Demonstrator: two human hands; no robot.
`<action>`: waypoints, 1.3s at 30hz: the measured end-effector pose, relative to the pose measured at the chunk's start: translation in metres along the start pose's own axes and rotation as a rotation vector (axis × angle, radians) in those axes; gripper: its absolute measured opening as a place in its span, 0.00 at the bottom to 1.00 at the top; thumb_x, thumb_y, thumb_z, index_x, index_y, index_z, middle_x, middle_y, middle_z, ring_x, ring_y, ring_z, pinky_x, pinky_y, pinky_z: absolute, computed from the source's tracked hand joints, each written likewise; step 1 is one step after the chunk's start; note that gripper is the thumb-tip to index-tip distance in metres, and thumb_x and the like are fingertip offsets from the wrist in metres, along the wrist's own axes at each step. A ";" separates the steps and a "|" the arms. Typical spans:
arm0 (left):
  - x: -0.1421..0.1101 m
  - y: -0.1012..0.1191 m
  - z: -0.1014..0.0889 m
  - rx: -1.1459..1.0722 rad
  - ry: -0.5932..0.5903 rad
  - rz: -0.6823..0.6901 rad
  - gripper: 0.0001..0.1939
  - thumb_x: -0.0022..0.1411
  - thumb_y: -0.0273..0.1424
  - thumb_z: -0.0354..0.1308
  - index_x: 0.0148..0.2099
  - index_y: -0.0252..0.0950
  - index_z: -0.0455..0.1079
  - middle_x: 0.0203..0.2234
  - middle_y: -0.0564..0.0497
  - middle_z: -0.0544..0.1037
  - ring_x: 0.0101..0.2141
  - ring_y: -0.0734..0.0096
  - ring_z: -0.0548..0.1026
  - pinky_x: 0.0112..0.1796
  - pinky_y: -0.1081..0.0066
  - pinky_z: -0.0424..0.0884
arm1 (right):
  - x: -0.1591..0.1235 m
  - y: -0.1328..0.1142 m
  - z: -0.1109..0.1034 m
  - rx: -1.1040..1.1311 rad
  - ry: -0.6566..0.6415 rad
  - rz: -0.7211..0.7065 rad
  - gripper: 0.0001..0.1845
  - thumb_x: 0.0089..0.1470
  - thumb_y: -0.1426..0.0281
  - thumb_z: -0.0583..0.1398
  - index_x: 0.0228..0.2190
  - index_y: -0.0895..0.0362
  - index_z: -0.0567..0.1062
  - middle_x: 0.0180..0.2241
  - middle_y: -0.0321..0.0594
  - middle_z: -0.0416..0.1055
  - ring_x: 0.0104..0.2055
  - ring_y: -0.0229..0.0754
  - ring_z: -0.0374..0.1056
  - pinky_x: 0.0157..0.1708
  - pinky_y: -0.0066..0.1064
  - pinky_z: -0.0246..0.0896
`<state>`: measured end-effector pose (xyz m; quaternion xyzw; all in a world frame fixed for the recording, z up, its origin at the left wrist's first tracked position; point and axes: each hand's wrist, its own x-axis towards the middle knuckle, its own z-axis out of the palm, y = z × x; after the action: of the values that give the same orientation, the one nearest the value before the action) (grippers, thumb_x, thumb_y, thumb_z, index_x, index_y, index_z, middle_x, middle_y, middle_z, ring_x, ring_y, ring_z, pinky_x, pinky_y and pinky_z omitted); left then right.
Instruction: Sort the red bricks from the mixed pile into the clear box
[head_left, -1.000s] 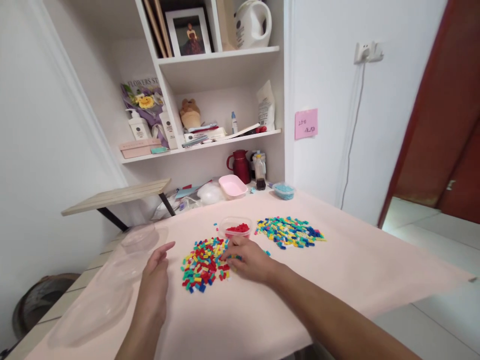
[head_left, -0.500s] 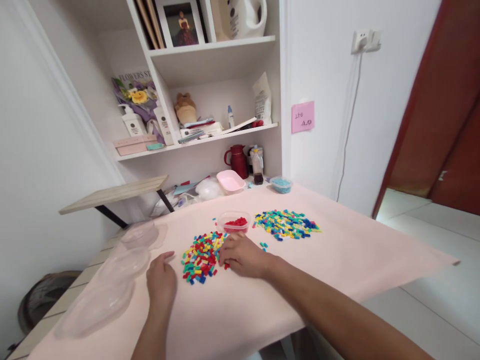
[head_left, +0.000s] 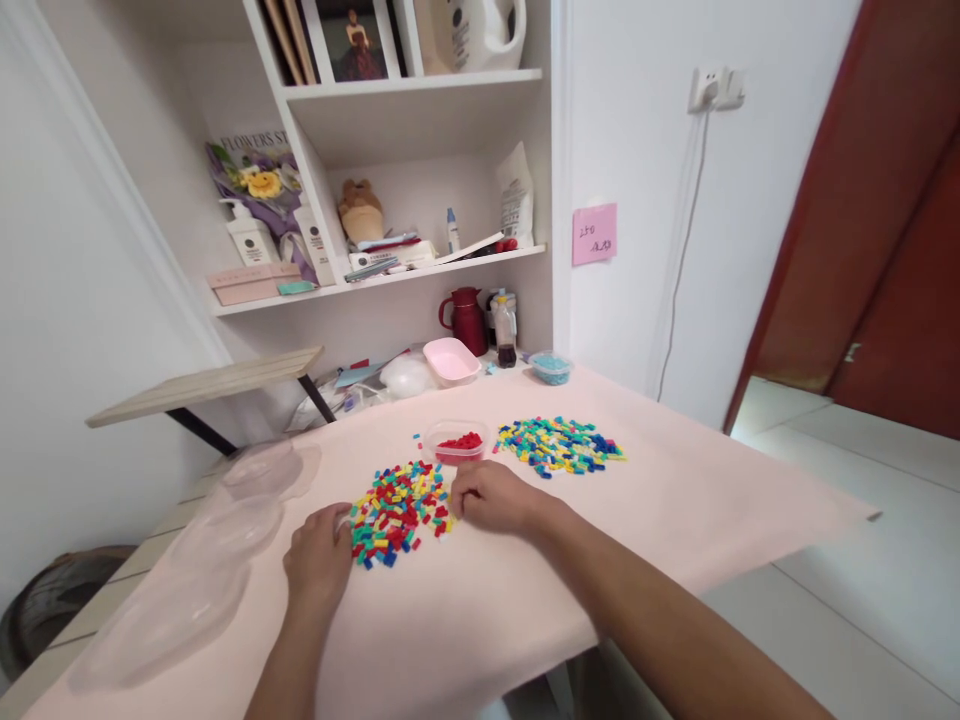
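Note:
A mixed pile of small coloured plastic bricks, with many red ones, lies between my two hands on the pink tablecloth. My left hand rests at the pile's left edge, fingers loosely bent and apart, holding nothing that I can see. At the right edge, my right hand has its fingers curled together and pointing down; what is in them, if anything, is hidden. Just behind that hand stands a clear plastic tub with red bricks inside.
A second brick pile, mostly blue, green and yellow, lies to the right. Behind are a tub of light blue pieces, a pink tray and a bottle. Clear containers line the left side. A wooden stand rises behind them.
My left hand has come to the pile's left edge. My right hand has drawn slightly back from the pile, its fingers more curled, uncovering bricks there. The view has shifted a little.

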<state>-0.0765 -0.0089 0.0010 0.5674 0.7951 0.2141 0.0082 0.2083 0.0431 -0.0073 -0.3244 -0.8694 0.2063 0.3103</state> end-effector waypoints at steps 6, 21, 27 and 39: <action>-0.001 0.002 -0.001 0.028 0.004 -0.001 0.20 0.65 0.31 0.44 0.52 0.44 0.74 0.53 0.46 0.77 0.54 0.54 0.72 0.53 0.55 0.67 | 0.000 0.003 0.004 -0.095 0.073 0.009 0.19 0.50 0.80 0.55 0.37 0.52 0.81 0.42 0.38 0.77 0.44 0.41 0.70 0.43 0.28 0.60; -0.004 0.005 -0.003 0.037 -0.005 -0.005 0.20 0.66 0.31 0.42 0.52 0.44 0.73 0.54 0.49 0.76 0.55 0.56 0.71 0.53 0.57 0.66 | -0.001 0.002 0.007 -0.153 0.142 0.065 0.22 0.55 0.80 0.55 0.45 0.51 0.80 0.40 0.40 0.71 0.39 0.40 0.67 0.42 0.29 0.60; -0.005 0.006 -0.005 0.038 0.002 -0.001 0.20 0.65 0.31 0.44 0.52 0.44 0.73 0.53 0.48 0.76 0.54 0.55 0.71 0.52 0.57 0.66 | -0.002 -0.003 0.008 -0.081 0.011 0.005 0.22 0.56 0.79 0.55 0.42 0.48 0.83 0.39 0.40 0.68 0.40 0.40 0.67 0.43 0.30 0.61; -0.005 0.005 -0.002 0.048 -0.002 0.009 0.21 0.66 0.31 0.43 0.53 0.44 0.73 0.54 0.47 0.76 0.54 0.54 0.71 0.52 0.54 0.66 | -0.002 -0.007 0.007 -0.141 -0.009 0.104 0.14 0.51 0.76 0.60 0.39 0.52 0.80 0.36 0.37 0.70 0.35 0.39 0.65 0.37 0.27 0.58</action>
<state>-0.0709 -0.0132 0.0037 0.5713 0.7974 0.1942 -0.0055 0.2020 0.0358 -0.0092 -0.3890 -0.8652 0.1618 0.2718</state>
